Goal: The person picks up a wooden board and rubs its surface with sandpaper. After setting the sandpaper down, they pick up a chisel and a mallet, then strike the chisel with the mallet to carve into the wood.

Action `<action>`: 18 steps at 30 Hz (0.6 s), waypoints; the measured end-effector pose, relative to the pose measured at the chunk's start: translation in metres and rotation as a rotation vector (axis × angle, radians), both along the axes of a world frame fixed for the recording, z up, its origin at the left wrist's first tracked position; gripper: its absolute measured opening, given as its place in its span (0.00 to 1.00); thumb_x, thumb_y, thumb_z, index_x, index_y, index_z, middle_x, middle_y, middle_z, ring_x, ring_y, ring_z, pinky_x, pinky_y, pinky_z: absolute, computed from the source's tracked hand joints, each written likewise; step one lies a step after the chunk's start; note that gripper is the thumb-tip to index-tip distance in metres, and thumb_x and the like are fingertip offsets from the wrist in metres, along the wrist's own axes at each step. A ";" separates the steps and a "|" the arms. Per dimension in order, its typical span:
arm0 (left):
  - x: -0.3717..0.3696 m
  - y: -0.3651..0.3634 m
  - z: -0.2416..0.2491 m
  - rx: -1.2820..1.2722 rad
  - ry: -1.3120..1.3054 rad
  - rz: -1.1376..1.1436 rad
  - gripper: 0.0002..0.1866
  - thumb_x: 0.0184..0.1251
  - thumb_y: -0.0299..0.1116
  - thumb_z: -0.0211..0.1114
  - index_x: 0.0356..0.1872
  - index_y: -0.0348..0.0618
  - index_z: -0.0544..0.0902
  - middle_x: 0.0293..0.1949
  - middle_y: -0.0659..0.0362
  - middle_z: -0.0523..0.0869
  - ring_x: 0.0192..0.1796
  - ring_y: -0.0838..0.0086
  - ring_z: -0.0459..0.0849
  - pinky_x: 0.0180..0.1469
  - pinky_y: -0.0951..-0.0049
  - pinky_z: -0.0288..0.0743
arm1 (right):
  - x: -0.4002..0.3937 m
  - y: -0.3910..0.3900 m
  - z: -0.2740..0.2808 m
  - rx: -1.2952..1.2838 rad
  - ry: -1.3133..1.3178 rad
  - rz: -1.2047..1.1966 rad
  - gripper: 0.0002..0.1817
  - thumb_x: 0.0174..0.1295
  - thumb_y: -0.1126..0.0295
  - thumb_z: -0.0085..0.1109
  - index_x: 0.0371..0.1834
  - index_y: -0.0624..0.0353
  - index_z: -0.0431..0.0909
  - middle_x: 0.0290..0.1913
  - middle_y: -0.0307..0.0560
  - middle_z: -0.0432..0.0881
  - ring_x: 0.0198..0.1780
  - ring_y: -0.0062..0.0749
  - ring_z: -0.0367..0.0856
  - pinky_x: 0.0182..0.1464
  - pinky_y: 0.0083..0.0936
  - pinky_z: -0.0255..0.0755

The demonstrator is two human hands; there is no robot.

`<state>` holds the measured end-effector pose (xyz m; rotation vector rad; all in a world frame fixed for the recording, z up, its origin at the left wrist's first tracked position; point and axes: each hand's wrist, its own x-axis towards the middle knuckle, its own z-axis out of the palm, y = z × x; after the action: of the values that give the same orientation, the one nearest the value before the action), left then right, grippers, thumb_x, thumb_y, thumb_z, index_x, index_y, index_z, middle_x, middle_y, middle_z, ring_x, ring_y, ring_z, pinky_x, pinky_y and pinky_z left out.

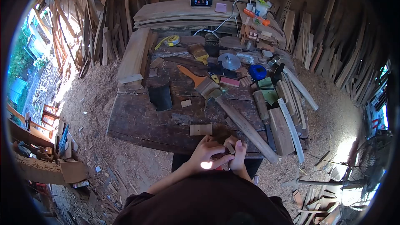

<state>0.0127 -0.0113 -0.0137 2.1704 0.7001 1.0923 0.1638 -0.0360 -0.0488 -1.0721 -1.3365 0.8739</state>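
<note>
Both hands are close together at the front edge of a dark wooden workbench [137, 121]. My right hand [238, 154] has its fingers wrapped round a small wooden piece [229, 146]. My left hand [207, 155] is beside it, fingers bent and thumb pointing toward the piece; what its fingertips hold, if anything, is too small to tell. Just behind my left hand lies a pale rectangular wood block [201, 130] with a small dark mark. A smaller pale block [186, 103] lies farther back, near a dark curved sheet [160, 97].
A long-handled hammer [246, 127] lies diagonally across the bench, beside an orange-handled brush [191, 75]. Wood strips [291, 129] and a chisel [270, 135] are at the right. Farther back are a blue tape measure [257, 72], a phone [201, 2] and stacked boards [175, 11].
</note>
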 end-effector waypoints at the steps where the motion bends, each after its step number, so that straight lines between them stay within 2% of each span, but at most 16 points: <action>1: 0.002 -0.002 0.000 -0.001 -0.001 0.004 0.17 0.59 0.39 0.74 0.18 0.45 0.77 0.17 0.63 0.74 0.21 0.70 0.71 0.38 0.68 0.62 | 0.000 0.000 0.000 0.017 0.009 -0.023 0.37 0.77 0.46 0.25 0.19 0.65 0.69 0.21 0.44 0.65 0.24 0.30 0.64 0.29 0.31 0.56; 7: 0.018 -0.014 0.001 0.062 -0.002 0.108 0.16 0.61 0.39 0.73 0.19 0.46 0.78 0.17 0.63 0.75 0.21 0.70 0.72 0.36 0.69 0.62 | 0.004 -0.004 -0.007 -0.045 0.169 -0.068 0.37 0.77 0.47 0.27 0.17 0.64 0.69 0.21 0.41 0.66 0.24 0.26 0.63 0.29 0.30 0.56; 10: 0.020 -0.015 -0.002 0.003 -0.026 0.111 0.15 0.60 0.36 0.73 0.18 0.45 0.78 0.17 0.63 0.73 0.20 0.68 0.67 0.36 0.68 0.61 | 0.004 -0.004 -0.010 -0.074 0.208 -0.090 0.37 0.77 0.46 0.28 0.18 0.64 0.70 0.21 0.40 0.67 0.24 0.25 0.63 0.28 0.28 0.55; 13: 0.018 -0.012 -0.007 -0.043 -0.031 0.073 0.11 0.62 0.34 0.71 0.23 0.45 0.80 0.20 0.61 0.76 0.22 0.68 0.71 0.38 0.67 0.62 | 0.004 -0.002 -0.005 -0.105 0.214 -0.064 0.38 0.77 0.44 0.28 0.18 0.64 0.70 0.21 0.39 0.67 0.25 0.24 0.64 0.28 0.27 0.56; 15: 0.014 -0.010 -0.007 -0.028 -0.016 0.047 0.07 0.64 0.33 0.69 0.30 0.45 0.81 0.24 0.61 0.81 0.27 0.69 0.78 0.40 0.66 0.65 | 0.006 0.002 -0.002 -0.135 0.195 -0.030 0.38 0.77 0.43 0.28 0.19 0.63 0.70 0.21 0.39 0.68 0.25 0.24 0.64 0.28 0.27 0.56; 16: 0.011 -0.008 -0.007 -0.029 -0.014 0.047 0.07 0.64 0.33 0.69 0.30 0.45 0.81 0.24 0.61 0.81 0.27 0.69 0.78 0.40 0.66 0.65 | 0.008 0.003 -0.002 -0.173 0.274 0.038 0.36 0.77 0.44 0.30 0.20 0.63 0.69 0.21 0.39 0.67 0.25 0.24 0.64 0.28 0.27 0.57; 18: 0.007 -0.004 -0.004 0.135 0.046 0.108 0.06 0.64 0.33 0.69 0.34 0.44 0.81 0.27 0.62 0.82 0.30 0.68 0.80 0.40 0.66 0.65 | 0.007 0.005 0.001 -0.212 0.355 0.106 0.35 0.77 0.44 0.32 0.21 0.63 0.69 0.21 0.39 0.66 0.25 0.23 0.63 0.28 0.27 0.57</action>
<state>0.0197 -0.0154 -0.0180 2.3007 0.7924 1.1783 0.1706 -0.0305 -0.0474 -0.9566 -1.0256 1.2438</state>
